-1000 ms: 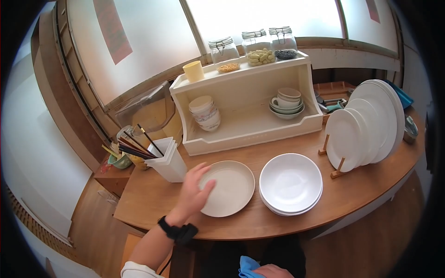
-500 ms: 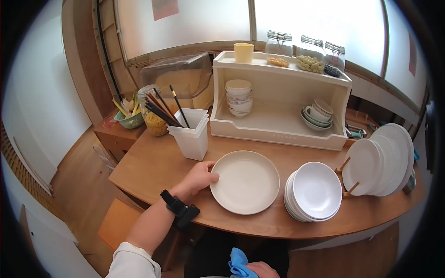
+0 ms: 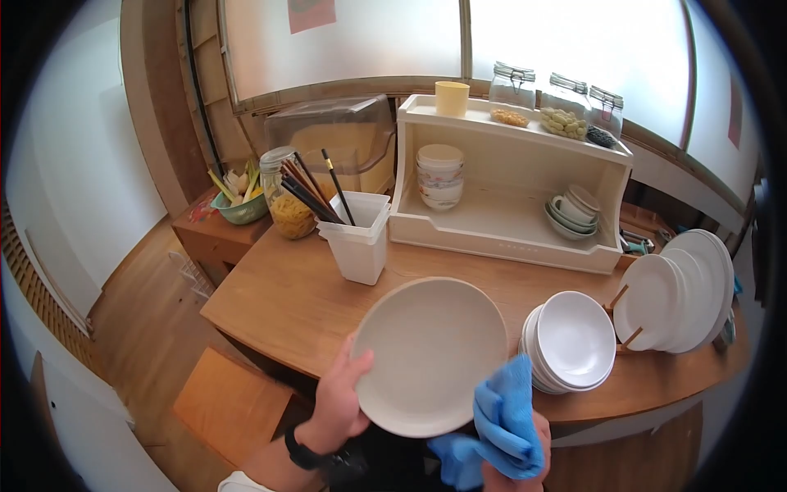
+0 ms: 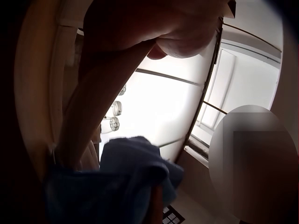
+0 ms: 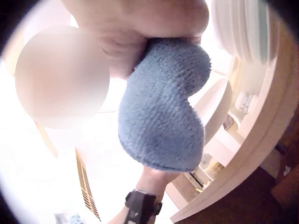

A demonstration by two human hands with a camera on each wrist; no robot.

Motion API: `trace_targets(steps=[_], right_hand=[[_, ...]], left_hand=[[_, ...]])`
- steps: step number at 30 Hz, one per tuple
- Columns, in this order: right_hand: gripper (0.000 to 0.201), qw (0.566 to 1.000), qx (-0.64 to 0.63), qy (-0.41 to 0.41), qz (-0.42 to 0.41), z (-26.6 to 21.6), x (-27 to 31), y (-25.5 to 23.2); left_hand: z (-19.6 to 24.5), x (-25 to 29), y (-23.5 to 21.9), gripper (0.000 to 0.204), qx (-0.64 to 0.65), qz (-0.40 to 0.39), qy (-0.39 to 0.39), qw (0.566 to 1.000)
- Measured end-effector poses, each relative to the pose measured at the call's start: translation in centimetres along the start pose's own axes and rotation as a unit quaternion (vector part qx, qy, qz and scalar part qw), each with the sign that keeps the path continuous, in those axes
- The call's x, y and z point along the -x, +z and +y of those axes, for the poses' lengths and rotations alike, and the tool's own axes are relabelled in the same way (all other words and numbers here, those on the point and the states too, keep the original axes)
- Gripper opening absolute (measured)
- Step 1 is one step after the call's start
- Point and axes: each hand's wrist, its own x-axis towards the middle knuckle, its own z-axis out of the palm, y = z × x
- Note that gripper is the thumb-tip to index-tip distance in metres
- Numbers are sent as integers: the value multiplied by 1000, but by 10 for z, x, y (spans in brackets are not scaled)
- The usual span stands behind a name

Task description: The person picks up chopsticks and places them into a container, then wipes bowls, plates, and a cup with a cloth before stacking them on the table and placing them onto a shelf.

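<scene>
A round beige plate (image 3: 434,357) is tilted up at the front of the table. My left hand (image 3: 338,394) grips its left edge, thumb over the rim and the other fingers behind. In my right hand (image 3: 512,485) is a bunched blue cloth (image 3: 508,418), held at the plate's lower right, where it overlaps the rim in the head view. The right wrist view shows the fuzzy weave of the cloth (image 5: 161,107) hanging below the palm. In the left wrist view the hand (image 4: 154,28) is dark against the window, with the cloth below it.
Stacked white bowls (image 3: 575,340) stand right of the plate, and white plates (image 3: 648,303) fill a wooden rack beyond. A white chopstick holder (image 3: 358,246) is at the back left. Behind is a cream shelf (image 3: 500,176) with bowls, cups and glass jars (image 3: 564,111).
My left hand reached the plate's left edge, gripped it and brought it toward me, tilting it. My right hand rose from the lap with the cloth to the plate's right side.
</scene>
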Motion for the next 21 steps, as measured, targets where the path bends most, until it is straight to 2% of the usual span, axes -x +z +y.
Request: trace_targets(steps=[1, 2, 3, 4, 5, 6, 7, 8, 9, 11, 12, 13, 15, 16, 17, 19, 20, 21], right_hand=[[48, 987, 132, -86, -30, -4, -15, 4], [48, 983, 135, -124, 6, -4, -26, 21], [53, 980, 152, -126, -10, -5, -36, 33], [49, 974, 186, -121, -47, -6, -43, 44], [45, 966, 219, -113, -84, -7, -45, 54], [45, 965, 220, -113, -82, -8, -44, 63], [50, 974, 163, -97, -125, -8, -43, 73], [57, 977, 104, -80, -166, -7, -43, 77], [57, 978, 104, -78, -164, -5, -48, 78], [56, 946, 179, -159, -220, -1, -67, 75], [59, 935, 217, -169, -223, 5, -76, 74], [59, 935, 218, -169, -222, 6, -82, 75], [60, 951, 247, -131, -134, 6, -88, 77], [61, 961, 213, -93, -148, 5, -83, 79], [61, 961, 214, -94, -147, 4, -72, 81], [62, 959, 78, -88, -258, 1, -58, 88], [63, 950, 59, -130, -279, -2, -59, 90], [63, 951, 56, -124, -278, -3, -65, 89]], left_hand=[[-4, 11, 8, 47, -2, -5, -4, 1000], [-9, 21, 16, 50, -15, -35, 23, 999], [-15, 28, 18, 54, -28, -65, 52, 996], [-22, 33, 14, 59, -111, -85, 92, 986], [-27, 35, 10, 59, -111, -88, 90, 986], [-31, 35, 6, 59, -133, -91, 122, 979], [-32, 35, 6, 59, -156, -92, 155, 971], [-27, 36, 10, 57, -53, -90, 126, 987], [-27, 36, 9, 57, -54, -90, 124, 987], [-29, 38, 8, 57, -29, -61, 180, 981], [-29, 41, 11, 59, -33, -19, 181, 983], [-26, 43, 13, 59, -33, -21, 180, 983], [-19, 44, 12, 59, -118, -27, 247, 961], [-14, 42, 10, 60, -115, -36, 275, 954], [-10, 41, 9, 60, -114, -36, 275, 954], [-6, 38, 8, 60, -152, -11, 277, 949], [-10, 38, 4, 60, -179, -9, 262, 948], [-14, 41, 3, 60, -182, -8, 256, 949]])
